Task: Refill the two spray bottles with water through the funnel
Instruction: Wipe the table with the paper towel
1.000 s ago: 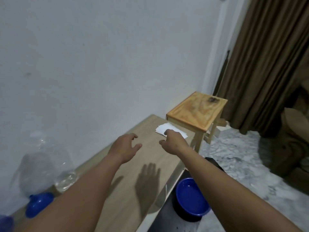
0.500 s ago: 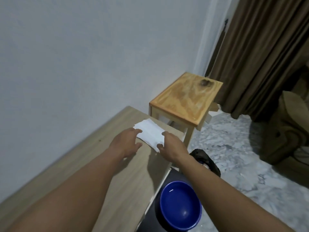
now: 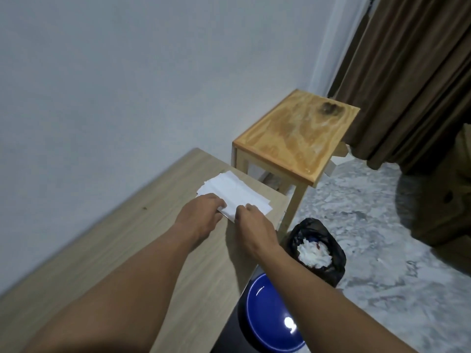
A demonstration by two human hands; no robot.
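Observation:
A small stack of white paper tissues lies at the far right end of the light wooden table. My left hand rests on the stack's near left corner, fingertips curled onto the top sheet. My right hand pinches the near edge of the stack beside it. The spray bottles and the funnel are out of view.
A blue bowl sits low beside the table's right edge. A black-lined bin with crumpled white paper stands on the marble floor. A wooden stool stands past the table end, brown curtains behind it.
My view swung right, so the bottles and blue funnel at the left left the frame. Both hands reached forward and closed in on the near edge of the tissue stack.

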